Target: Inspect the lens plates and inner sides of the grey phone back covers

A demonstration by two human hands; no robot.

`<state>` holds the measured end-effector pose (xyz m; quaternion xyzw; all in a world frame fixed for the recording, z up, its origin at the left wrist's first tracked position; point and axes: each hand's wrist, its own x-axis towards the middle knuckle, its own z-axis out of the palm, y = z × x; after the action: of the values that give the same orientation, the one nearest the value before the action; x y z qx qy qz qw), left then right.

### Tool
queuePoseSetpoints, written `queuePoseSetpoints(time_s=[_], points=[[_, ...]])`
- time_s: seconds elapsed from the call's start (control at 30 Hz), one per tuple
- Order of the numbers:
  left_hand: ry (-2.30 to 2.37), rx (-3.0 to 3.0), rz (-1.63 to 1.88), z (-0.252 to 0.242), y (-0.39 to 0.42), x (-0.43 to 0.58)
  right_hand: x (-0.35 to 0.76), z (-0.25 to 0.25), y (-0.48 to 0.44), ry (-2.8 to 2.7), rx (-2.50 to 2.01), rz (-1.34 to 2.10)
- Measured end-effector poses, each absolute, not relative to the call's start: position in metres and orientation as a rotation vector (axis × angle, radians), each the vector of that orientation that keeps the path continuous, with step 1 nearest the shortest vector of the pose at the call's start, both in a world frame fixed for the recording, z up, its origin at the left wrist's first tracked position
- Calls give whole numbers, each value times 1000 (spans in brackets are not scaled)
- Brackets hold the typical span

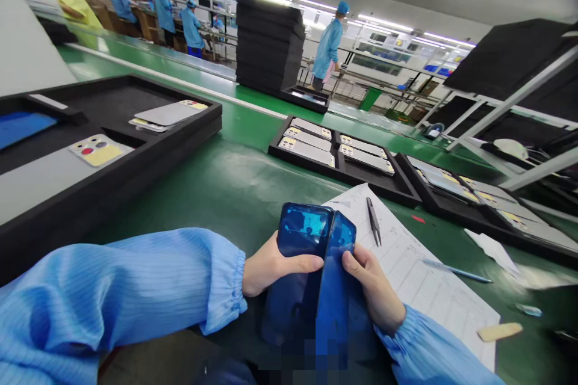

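My left hand (273,266) is closed round a glossy dark-blue phone back cover (303,234), its thumb lying across the front. Beside it, a second blue phone back cover (335,280) stands turned at an angle, pinched at its right edge by my right hand (374,281). The two covers are close together along their inner edges; whether they touch I cannot tell. Their lower ends are dark and partly blurred. A printed sheet (406,258) lies behind and to the right of my right hand, with black tweezers (372,221) on it.
Black foam trays (180,144), (345,177) hold grey panels with yellow camera areas. A pen (458,271), a wooden stick (500,331) and a white scrap (492,251) lie at right. A tall black tray stack (268,42) stands at the back; co-workers are beyond.
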<state>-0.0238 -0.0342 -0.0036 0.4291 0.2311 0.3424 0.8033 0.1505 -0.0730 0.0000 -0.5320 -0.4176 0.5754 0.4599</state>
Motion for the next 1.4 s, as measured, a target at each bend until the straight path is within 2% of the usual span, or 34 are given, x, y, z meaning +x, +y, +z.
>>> queuePoseSetpoints(time_s=[0.33, 0.57, 1.4], points=[[531, 893, 741, -4, -32, -23, 149, 0, -73, -917, -1345, 1393], [610, 706, 657, -3, -29, -23, 144, 5, -73, -927, -1467, 1241], [724, 605, 608, 1, -27, -22, 138, 10, -80, -1019, -1392, 1259]])
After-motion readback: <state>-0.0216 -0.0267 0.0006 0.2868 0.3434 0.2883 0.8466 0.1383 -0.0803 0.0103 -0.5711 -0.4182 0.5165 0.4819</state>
